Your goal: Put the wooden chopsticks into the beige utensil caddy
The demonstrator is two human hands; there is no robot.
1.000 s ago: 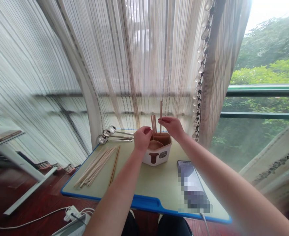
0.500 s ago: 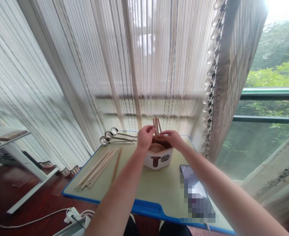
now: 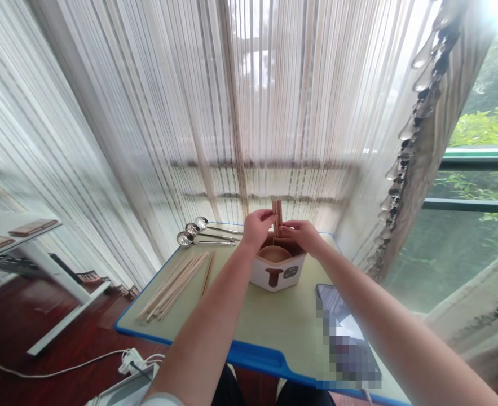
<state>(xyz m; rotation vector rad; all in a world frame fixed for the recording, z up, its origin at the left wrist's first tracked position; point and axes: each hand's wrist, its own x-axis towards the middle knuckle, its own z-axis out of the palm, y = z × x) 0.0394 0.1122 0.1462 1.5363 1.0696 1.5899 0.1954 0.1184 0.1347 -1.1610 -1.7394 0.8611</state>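
Note:
Several brown chopsticks stand upright in a tight bundle over the back of a white and brown utensil holder. My left hand closes its fingertips on the bundle from the left. From the right, my right hand grips the same sticks lower down, near the holder's rim. The lower ends of the sticks are hidden inside the holder. A round brown compartment shows at the holder's front.
Three slotted metal ladles lie at the back left of the blue-edged table. Several pale chopsticks and a separate darker pair lie in front of them. A phone, partly pixelated, rests at the right.
The chopsticks were fanned apart at the top and now stand straight and pressed together. My left hand's fingers have closed onto them. The view has shifted slightly.

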